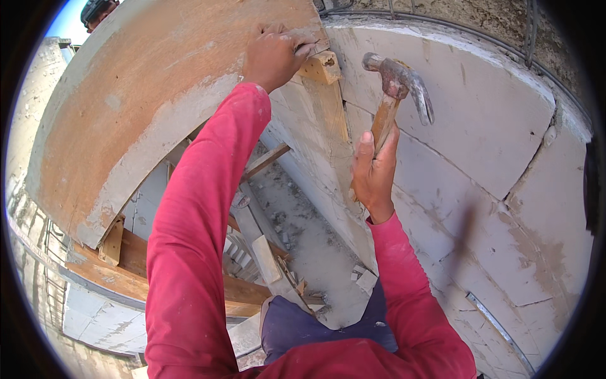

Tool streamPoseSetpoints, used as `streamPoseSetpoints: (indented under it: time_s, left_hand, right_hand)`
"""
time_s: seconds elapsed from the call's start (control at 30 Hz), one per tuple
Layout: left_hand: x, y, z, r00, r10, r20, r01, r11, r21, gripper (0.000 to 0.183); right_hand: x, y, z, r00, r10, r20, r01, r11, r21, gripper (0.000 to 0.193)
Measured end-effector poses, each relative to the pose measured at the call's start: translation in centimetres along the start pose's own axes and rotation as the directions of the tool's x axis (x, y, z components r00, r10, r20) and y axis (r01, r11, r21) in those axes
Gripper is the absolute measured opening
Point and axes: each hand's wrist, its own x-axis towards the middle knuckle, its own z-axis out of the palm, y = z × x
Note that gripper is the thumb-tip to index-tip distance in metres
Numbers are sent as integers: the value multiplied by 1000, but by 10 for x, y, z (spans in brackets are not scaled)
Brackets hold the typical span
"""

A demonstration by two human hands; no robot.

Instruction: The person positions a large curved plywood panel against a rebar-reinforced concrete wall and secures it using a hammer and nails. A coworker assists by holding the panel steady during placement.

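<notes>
My left hand (274, 54) grips the top edge of a large brown plywood form board (139, 107) smeared with grey cement, right beside a small wooden block (322, 66). My right hand (374, 170) is shut on the wooden handle of a rusty claw hammer (398, 85), its head raised just right of the block. Both arms wear red sleeves. A cement-crusted timber post (328, 145) runs down between the two hands.
A wall of large pale blocks (480, 126) fills the right side. Below, between board and wall, lies a rubble-strewn concrete floor (315, 246) with loose wood offcuts (265, 259). Wooden beams (132, 265) brace the board at lower left. Steel rebar (530, 38) runs along the top right.
</notes>
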Motion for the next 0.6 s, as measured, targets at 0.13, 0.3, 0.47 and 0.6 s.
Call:
streamPoseSetpoints:
  time_s: [0.13, 0.3, 0.47, 0.6]
  left_hand:
    - [-5, -3, 0, 1000, 23, 9, -23, 1000, 5, 19]
    - [-4, -1, -5, 999, 32, 12, -32, 999, 3, 18]
    - [-4, -2, -4, 998, 68, -16, -68, 997, 27, 19]
    - [-6, -4, -1, 997, 70, -26, -70, 997, 28, 20]
  right_hand:
    - [25, 12, 13, 976, -214, -41, 208, 972, -112, 51]
    - [47, 9, 40, 970, -233, -68, 223, 966, -128, 49]
    - [63, 12, 48, 954, -300, -21, 287, 928, -237, 50]
    - [57, 14, 48, 872, -463, -160, 423, 877, -230, 50]
